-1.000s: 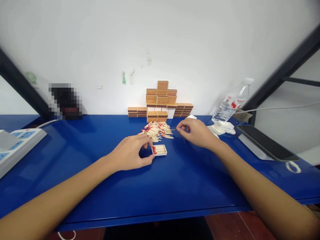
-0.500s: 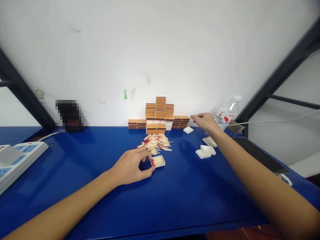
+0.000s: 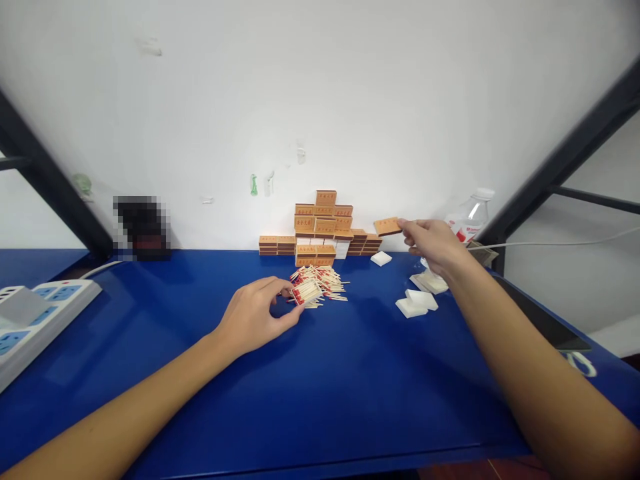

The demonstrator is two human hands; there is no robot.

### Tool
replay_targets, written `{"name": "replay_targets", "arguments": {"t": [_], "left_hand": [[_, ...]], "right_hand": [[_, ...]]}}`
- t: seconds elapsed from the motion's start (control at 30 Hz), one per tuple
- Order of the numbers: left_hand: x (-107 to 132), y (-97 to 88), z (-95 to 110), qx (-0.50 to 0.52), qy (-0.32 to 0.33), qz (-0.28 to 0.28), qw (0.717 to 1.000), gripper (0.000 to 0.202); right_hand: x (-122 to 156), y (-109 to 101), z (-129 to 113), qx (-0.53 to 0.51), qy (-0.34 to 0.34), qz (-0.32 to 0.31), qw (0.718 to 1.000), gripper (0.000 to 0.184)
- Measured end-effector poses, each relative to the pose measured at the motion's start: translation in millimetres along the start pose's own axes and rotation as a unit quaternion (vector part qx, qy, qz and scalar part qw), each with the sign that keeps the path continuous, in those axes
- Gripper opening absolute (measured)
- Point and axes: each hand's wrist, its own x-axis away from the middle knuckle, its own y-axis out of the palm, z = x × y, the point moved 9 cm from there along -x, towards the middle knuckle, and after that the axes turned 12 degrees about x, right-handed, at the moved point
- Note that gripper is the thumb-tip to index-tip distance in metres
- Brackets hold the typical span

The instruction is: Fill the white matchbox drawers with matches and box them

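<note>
My left hand [image 3: 257, 313] pinches a white matchbox tray [image 3: 307, 292] filled with red-tipped matches, tilted up in front of a loose pile of matches [image 3: 333, 283]. An orange matchbox sleeve [image 3: 387, 227] is held between the thumb and fingers of my right hand [image 3: 433, 243], raised above the table on the right. Behind the match pile, orange matchboxes [image 3: 324, 225] are stacked against the wall. Lower rows of matchboxes [image 3: 277, 245] flank that stack. Several white trays [image 3: 416, 302] lie below my right hand, and a single white tray [image 3: 381, 259] sits closer to the wall.
A white power strip [image 3: 55, 313] lies at the left of the blue table [image 3: 300, 407]. A clear plastic bottle [image 3: 475, 213] stands behind my right hand. A dark flat device [image 3: 540, 313] is partly covered by my right forearm. Black metal posts [image 3: 50, 173] rise at both sides.
My left hand has lifted the filled tray off the table and tilted it. An orange matchbox sleeve now shows in my right hand, which has moved slightly right.
</note>
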Motion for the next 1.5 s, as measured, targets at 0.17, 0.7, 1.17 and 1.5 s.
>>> {"name": "replay_targets", "arguments": {"t": [0.17, 0.7, 1.17, 1.5], "left_hand": [[1, 1.0, 2, 0.028, 0.016, 0.005, 0.999, 0.026], [-2, -14.2, 8, 0.079, 0.024, 0.055, 0.995, 0.032], [3, -9.4, 13, 0.097, 0.049, 0.055, 0.992, 0.04], [0, -17.0, 4, 0.099, 0.011, 0.098, 0.99, 0.034]], "right_hand": [[90, 75, -36, -0.048, -0.08, -0.209, 0.973, 0.042], [119, 107, -43, -0.187, -0.134, -0.232, 0.945, 0.042], [188, 130, -72, -0.045, -0.305, -0.247, 0.919, 0.056], [176, 114, -73, 0.028, -0.322, -0.143, 0.935, 0.048]]}}
